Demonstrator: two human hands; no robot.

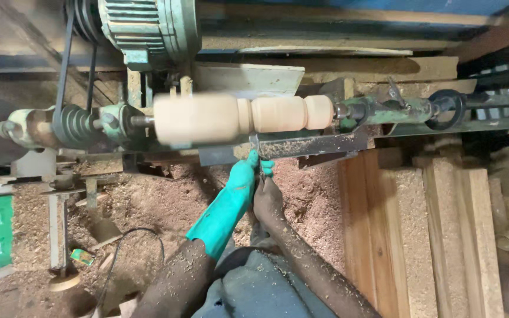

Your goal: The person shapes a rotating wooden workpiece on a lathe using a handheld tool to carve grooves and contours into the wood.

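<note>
Both hands clasp one chisel [255, 154]: gloved left hand [244, 176] closed nearer the blade, bare right hand [267, 197] closed behind to steady it; just beyond the grip spins the pale wooden spindle [243, 116], tip meeting its groove.

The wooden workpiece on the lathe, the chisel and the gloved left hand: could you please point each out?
wooden workpiece [207, 118], head view, on its thick pale left section.
chisel [255, 144], head view, on the blade below the groove.
left hand [244, 176], head view, on the green glove's back.
</note>
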